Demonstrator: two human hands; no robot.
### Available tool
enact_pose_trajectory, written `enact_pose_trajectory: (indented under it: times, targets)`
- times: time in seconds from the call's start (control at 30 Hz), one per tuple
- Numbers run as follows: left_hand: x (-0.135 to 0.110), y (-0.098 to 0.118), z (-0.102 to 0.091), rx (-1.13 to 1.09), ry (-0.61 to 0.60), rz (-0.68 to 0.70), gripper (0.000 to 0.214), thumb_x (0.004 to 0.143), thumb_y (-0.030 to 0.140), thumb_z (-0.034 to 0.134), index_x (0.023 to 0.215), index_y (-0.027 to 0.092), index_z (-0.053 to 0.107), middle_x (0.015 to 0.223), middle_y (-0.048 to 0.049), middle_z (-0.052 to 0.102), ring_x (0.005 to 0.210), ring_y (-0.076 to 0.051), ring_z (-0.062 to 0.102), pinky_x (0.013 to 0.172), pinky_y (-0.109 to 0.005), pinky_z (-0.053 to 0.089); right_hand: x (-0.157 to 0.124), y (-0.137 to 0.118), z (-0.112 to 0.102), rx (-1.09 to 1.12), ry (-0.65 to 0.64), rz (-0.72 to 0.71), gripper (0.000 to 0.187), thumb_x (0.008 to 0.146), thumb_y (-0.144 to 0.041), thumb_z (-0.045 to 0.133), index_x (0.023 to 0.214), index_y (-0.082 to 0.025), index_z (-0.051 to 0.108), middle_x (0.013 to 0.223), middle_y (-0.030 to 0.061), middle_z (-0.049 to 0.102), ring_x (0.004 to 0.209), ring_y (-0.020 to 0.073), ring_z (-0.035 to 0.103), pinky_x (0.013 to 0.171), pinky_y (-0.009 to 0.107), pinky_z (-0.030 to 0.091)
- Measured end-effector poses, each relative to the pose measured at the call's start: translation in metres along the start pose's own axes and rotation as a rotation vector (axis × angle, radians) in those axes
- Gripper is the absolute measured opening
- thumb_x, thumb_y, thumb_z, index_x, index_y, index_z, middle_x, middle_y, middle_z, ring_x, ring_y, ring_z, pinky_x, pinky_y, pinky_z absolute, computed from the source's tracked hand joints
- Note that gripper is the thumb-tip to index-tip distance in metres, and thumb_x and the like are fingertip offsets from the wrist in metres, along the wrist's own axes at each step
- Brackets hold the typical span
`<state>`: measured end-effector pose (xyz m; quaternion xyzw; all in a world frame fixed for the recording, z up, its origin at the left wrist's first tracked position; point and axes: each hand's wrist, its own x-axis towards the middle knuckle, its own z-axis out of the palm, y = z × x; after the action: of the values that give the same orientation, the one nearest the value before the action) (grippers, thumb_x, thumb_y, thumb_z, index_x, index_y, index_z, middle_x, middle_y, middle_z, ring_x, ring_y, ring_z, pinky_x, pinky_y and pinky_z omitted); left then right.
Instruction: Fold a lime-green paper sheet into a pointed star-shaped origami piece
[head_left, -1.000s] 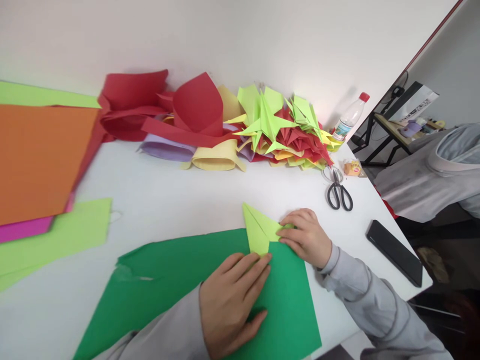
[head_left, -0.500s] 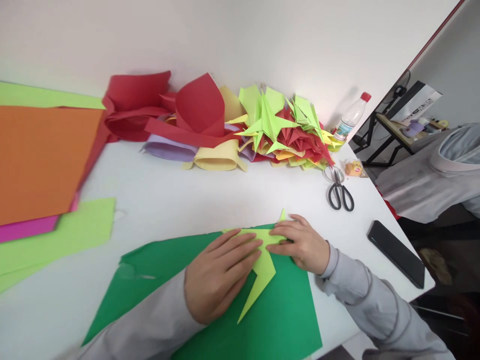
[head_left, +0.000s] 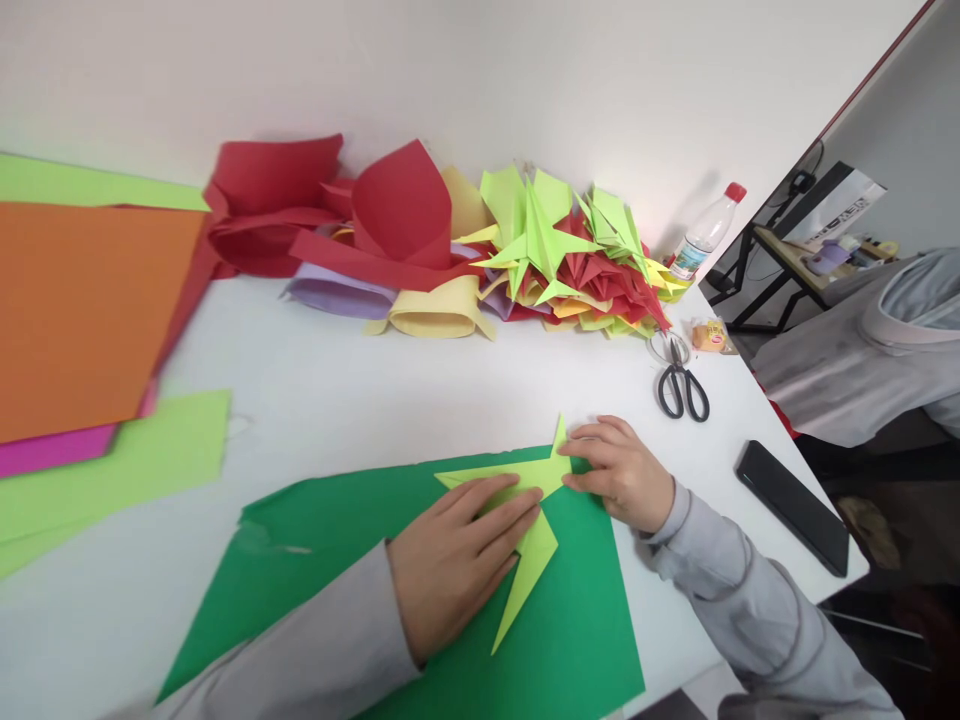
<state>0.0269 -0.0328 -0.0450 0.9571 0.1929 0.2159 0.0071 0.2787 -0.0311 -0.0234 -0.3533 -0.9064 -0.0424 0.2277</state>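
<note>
A light-green folded paper piece (head_left: 534, 568) with long pointed ends lies on a dark green sheet (head_left: 300, 570). My left hand (head_left: 461, 565) rests flat across its middle, fingers stretched out over the folds and hiding part of them. At the right end of the piece, my right hand (head_left: 619, 470) has its fingers curled, with thumb and fingertips on the paper's edge near the upward point.
Folded light-green paper shapes (head_left: 536, 235) and rolled red paper (head_left: 405, 215) line the wall. Scissors (head_left: 682, 385), a bottle (head_left: 705, 235), a wrapped snack (head_left: 709, 336) and a black phone (head_left: 793, 508) are at the right. Orange sheets (head_left: 82, 320) lie left. A person in grey (head_left: 862, 340) is beyond the edge.
My right hand has slid right along the folded paper to its end. My left hand has shifted slightly right and down, and more of the left point shows.
</note>
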Motion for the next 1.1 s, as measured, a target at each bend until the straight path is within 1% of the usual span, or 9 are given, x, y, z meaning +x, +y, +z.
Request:
enact_pose_trajectory:
  times: [0.17, 0.33, 0.43, 0.57, 0.67, 0.83, 0.97, 1.1]
  targets:
    - [0.000, 0.001, -0.001, 0.006, -0.003, -0.005, 0.032, 0.090, 0.013, 0.046, 0.119, 0.014, 0.059, 0.124, -0.0055, 0.063, 0.116, -0.028, 0.050, 0.094, -0.042, 0.044, 0.000, 0.006, -0.002, 0.060, -0.041, -0.034, 0.023, 0.090, -0.016, 0.052, 0.083, -0.024, 0.072, 0.107, 0.0031, 0.071, 0.105, 0.0198, 0.058, 0.089, 0.040, 0.042]
    - [-0.001, 0.003, 0.000, 0.017, -0.017, -0.005, 0.033, 0.091, 0.017, 0.045, 0.121, 0.016, 0.058, 0.127, -0.0040, 0.062, 0.115, -0.028, 0.050, 0.094, -0.043, 0.042, -0.002, 0.007, 0.003, 0.107, -0.008, -0.017, 0.025, 0.088, -0.011, 0.050, 0.084, -0.022, 0.071, 0.108, 0.0043, 0.070, 0.105, 0.0196, 0.058, 0.088, 0.038, 0.044]
    - [-0.001, 0.005, 0.000, 0.032, -0.018, -0.007, 0.033, 0.092, 0.019, 0.045, 0.122, 0.016, 0.058, 0.127, -0.0039, 0.062, 0.115, -0.027, 0.050, 0.094, -0.043, 0.041, -0.002, 0.003, 0.004, 0.085, 0.007, -0.002, 0.025, 0.086, -0.009, 0.048, 0.083, -0.022, 0.070, 0.106, 0.0039, 0.071, 0.106, 0.0200, 0.058, 0.092, 0.041, 0.041]
    - [0.000, 0.007, 0.000, 0.026, -0.017, -0.030, 0.032, 0.092, 0.022, 0.047, 0.122, 0.016, 0.058, 0.127, -0.0046, 0.062, 0.115, -0.028, 0.050, 0.095, -0.043, 0.040, 0.000, -0.003, 0.004, 0.028, -0.027, 0.041, 0.026, 0.085, -0.007, 0.048, 0.091, -0.021, 0.069, 0.107, 0.0032, 0.071, 0.108, 0.0202, 0.056, 0.098, 0.044, 0.034]
    - [0.000, 0.008, -0.001, 0.017, -0.022, -0.038, 0.034, 0.093, 0.025, 0.046, 0.123, 0.017, 0.058, 0.127, -0.0044, 0.062, 0.115, -0.028, 0.050, 0.096, -0.043, 0.040, 0.001, -0.004, 0.004, 0.003, -0.048, 0.057, 0.025, 0.085, -0.008, 0.048, 0.092, -0.021, 0.068, 0.108, 0.0032, 0.070, 0.109, 0.0201, 0.055, 0.099, 0.043, 0.033]
    - [0.000, 0.009, -0.001, -0.006, -0.017, -0.037, 0.032, 0.092, 0.027, 0.047, 0.120, 0.016, 0.060, 0.127, -0.0035, 0.062, 0.116, -0.028, 0.049, 0.097, -0.043, 0.039, 0.001, -0.006, 0.005, -0.007, -0.045, 0.054, 0.028, 0.085, -0.007, 0.048, 0.097, -0.022, 0.068, 0.111, 0.0046, 0.068, 0.110, 0.0203, 0.054, 0.100, 0.044, 0.032]
    - [-0.002, 0.011, 0.000, -0.037, -0.030, -0.036, 0.030, 0.089, 0.028, 0.051, 0.117, 0.020, 0.062, 0.131, -0.0048, 0.058, 0.121, -0.031, 0.046, 0.100, -0.049, 0.039, -0.001, -0.008, 0.007, -0.027, -0.079, 0.050, 0.029, 0.087, -0.008, 0.048, 0.099, -0.024, 0.069, 0.114, 0.0063, 0.066, 0.112, 0.0200, 0.053, 0.100, 0.045, 0.033]
    - [-0.005, 0.012, 0.001, -0.076, -0.023, -0.033, 0.031, 0.085, 0.024, 0.053, 0.115, 0.021, 0.062, 0.133, -0.0081, 0.055, 0.125, -0.033, 0.042, 0.101, -0.053, 0.039, -0.001, -0.008, 0.007, -0.028, -0.101, 0.036, 0.032, 0.086, -0.007, 0.048, 0.100, -0.026, 0.069, 0.115, 0.0054, 0.065, 0.114, 0.0202, 0.051, 0.101, 0.046, 0.032]
